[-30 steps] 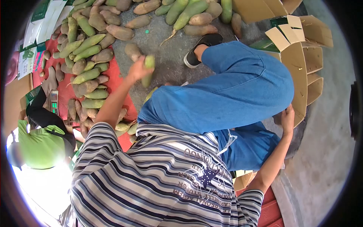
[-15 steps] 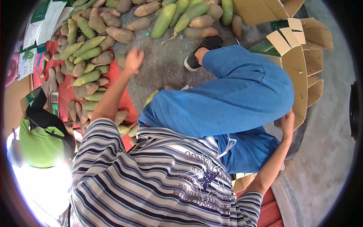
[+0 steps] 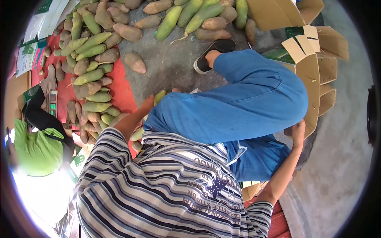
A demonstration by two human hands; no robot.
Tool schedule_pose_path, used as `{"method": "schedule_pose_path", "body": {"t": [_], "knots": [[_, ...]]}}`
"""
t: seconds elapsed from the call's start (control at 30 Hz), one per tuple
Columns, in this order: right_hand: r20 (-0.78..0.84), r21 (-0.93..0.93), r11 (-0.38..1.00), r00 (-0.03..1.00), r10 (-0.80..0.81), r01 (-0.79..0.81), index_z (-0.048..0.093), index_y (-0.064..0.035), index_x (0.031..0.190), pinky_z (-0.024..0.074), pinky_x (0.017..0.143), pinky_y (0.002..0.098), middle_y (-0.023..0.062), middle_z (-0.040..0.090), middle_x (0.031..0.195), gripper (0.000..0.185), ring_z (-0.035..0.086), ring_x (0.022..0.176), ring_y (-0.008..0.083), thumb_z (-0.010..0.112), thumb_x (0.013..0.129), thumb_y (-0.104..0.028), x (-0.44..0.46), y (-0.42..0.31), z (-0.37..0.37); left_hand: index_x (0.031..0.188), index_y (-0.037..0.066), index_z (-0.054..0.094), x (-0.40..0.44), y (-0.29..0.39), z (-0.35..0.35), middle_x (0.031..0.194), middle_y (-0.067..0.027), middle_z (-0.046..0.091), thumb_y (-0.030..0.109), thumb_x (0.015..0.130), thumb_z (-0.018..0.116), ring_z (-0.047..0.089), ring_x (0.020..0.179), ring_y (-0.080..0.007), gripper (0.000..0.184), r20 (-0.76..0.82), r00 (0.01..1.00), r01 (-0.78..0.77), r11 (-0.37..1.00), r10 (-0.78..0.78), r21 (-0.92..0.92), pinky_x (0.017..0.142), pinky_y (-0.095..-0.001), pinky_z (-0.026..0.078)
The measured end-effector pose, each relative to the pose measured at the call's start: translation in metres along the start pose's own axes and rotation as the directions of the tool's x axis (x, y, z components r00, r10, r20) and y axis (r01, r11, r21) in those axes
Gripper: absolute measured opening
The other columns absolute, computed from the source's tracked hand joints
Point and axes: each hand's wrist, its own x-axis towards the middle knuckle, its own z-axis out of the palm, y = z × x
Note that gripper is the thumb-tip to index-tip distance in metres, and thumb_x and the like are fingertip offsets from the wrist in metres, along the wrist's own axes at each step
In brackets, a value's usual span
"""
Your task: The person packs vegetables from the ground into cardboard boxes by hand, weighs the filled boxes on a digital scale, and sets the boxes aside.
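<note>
My left hand (image 3: 148,102) is low beside my bent knee, close to a green radish (image 3: 160,96) that partly shows there. My knee and forearm hide its fingers, so any hold is unclear. Alone on the dark mat (image 3: 162,71) lies a brown, soil-coloured root (image 3: 135,62). My right hand (image 3: 298,133) is down by my thigh, against the side of an open cardboard box (image 3: 309,85). Its fingers are partly out of sight, and I cannot make out whether they grip anything.
Green radishes (image 3: 90,76) and brown roots lie heaped along the red sheet (image 3: 123,89) and the far mat. More open cartons (image 3: 274,14) stand at right. A person in a green top (image 3: 37,152) is at left, near a digital scale (image 3: 53,105).
My left hand has come back from over the mat toward my knee, leaving the brown root in full view. My right hand has barely moved. The person at left has shifted slightly.
</note>
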Motion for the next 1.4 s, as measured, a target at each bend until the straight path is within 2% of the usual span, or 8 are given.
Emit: {"method": "schedule_pose_path", "body": {"t": [0.3, 0.4, 0.6, 0.73, 0.83, 0.93, 1.23, 1.4], "knots": [[-0.085, -0.074, 0.994, 0.992, -0.089, 0.082, 0.052, 0.0, 0.12, 0.0441, 0.088, 0.0357, 0.0203, 0.061, 0.11, 0.034, 0.059, 0.102, 0.0308, 0.054, 0.089, -0.012, -0.004, -0.011, -0.001, 0.113, 0.0, 0.045, 0.034, 0.135, -0.175, 0.101, -0.0247, 0.06, 0.036, 0.068, 0.074, 0.058, 0.097, -0.038, 0.064, -0.519, 0.827, -0.357, 0.916, 0.218, -0.184, 0.083, -0.0441, 0.046], [-0.083, -0.059, 0.997, 0.995, -0.064, 0.059, 0.051, 0.0, 0.121, 0.0437, 0.089, 0.0356, 0.0212, 0.061, 0.111, 0.035, 0.058, 0.103, 0.0314, 0.054, 0.089, -0.011, -0.003, -0.022, -0.002, 0.121, -0.001, 0.043, 0.048, 0.182, -0.218, 0.111, -0.0251, 0.055, 0.036, 0.071, 0.072, 0.054, 0.105, -0.0381, 0.069, -0.679, 0.661, -0.463, 0.886, 0.319, -0.034, 0.088, -0.0433, 0.044], [-0.118, -0.041, 0.995, 0.988, -0.096, 0.092, 0.052, 0.0001, 0.121, 0.0433, 0.09, 0.0363, 0.0218, 0.06, 0.112, 0.035, 0.058, 0.105, 0.0325, 0.055, 0.088, -0.01, -0.001, 0.0, 0.004, 0.123, 0.0, 0.045, 0.055, 0.134, -0.202, 0.122, -0.0219, 0.05, 0.032, 0.072, 0.071, 0.046, 0.116, -0.0354, 0.065, -0.887, 0.378, -0.253, 0.951, 0.266, 0.177, 0.098, -0.0413, 0.037], [-0.099, -0.085, 0.992, 0.99, -0.096, 0.088, 0.051, 0.0018, 0.121, 0.0435, 0.09, 0.0366, 0.0222, 0.06, 0.112, 0.036, 0.058, 0.105, 0.0331, 0.055, 0.087, -0.009, -0.005, -0.014, 0.0, 0.119, -0.002, 0.047, 0.05, 0.067, -0.173, 0.122, -0.0188, 0.052, 0.041, 0.071, 0.075, 0.052, 0.112, -0.034, 0.07, -0.747, 0.473, 0.323, 0.881, -0.467, -0.346, 0.091, -0.0437, 0.044], [-0.11, -0.106, 0.988, 0.986, -0.125, 0.114, 0.051, 0.002, 0.121, 0.0439, 0.089, 0.0367, 0.0215, 0.061, 0.111, 0.036, 0.059, 0.102, 0.0321, 0.056, 0.087, -0.009, -0.001, -0.006, 0.002, 0.111, -0.007, 0.052, 0.161, -0.077, -0.122, 0.111, -0.0178, 0.059, 0.045, 0.069, 0.077, 0.061, 0.096, -0.0308, 0.071, -0.256, 0.769, 0.217, 0.616, -0.586, -0.758, 0.081, -0.0418, 0.05], [-0.107, -0.069, 0.991, 0.986, -0.125, 0.118, 0.052, 0.0016, 0.121, 0.0446, 0.088, 0.0366, 0.0205, 0.062, 0.11, 0.037, 0.06, 0.101, 0.0303, 0.057, 0.086, -0.008, -0.001, -0.001, 0.003, 0.102, -0.007, 0.058, 0.119, -0.014, -0.13, 0.097, -0.0154, 0.063, 0.047, 0.066, 0.078, 0.064, 0.082, -0.0238, 0.068, -0.266, 0.774, -0.032, 0.385, -0.574, -0.922, 0.073, -0.0378, 0.052], [-0.112, -0.089, 0.992, 0.989, -0.094, 0.085, 0.056, -0.0043, 0.112, 0.0453, 0.084, 0.0384, 0.0169, 0.061, 0.107, 0.028, 0.057, 0.099, 0.035, 0.057, 0.087, -0.017, -0.011, -0.046, -0.006, 0.114, 0.014, 0.056, 0.099, 0.089, -0.169, 0.1, -0.0065, 0.06, 0.05, 0.068, 0.07, 0.057, 0.085, -0.0165, 0.06, 0.092, 0.936, 0.154, 0.16, -0.341, -0.975, 0.066, -0.0326, 0.047], [-0.117, -0.135, 0.982, 0.982, -0.151, 0.135, 0.055, -0.0071, 0.11, 0.0458, 0.083, 0.041, 0.0152, 0.061, 0.105, 0.025, 0.057, 0.099, 0.0342, 0.056, 0.087, -0.017, -0.011, -0.047, -0.003, 0.123, 0.006, 0.049, 0.025, 0.233, -0.197, 0.113, -0.0083, 0.056, 0.034, 0.078, 0.068, 0.056, 0.1, -0.0193, 0.056, -0.209, 0.944, -0.281, 0.291, 0.255, -0.914, 0.082, -0.0335, 0.046]]}}
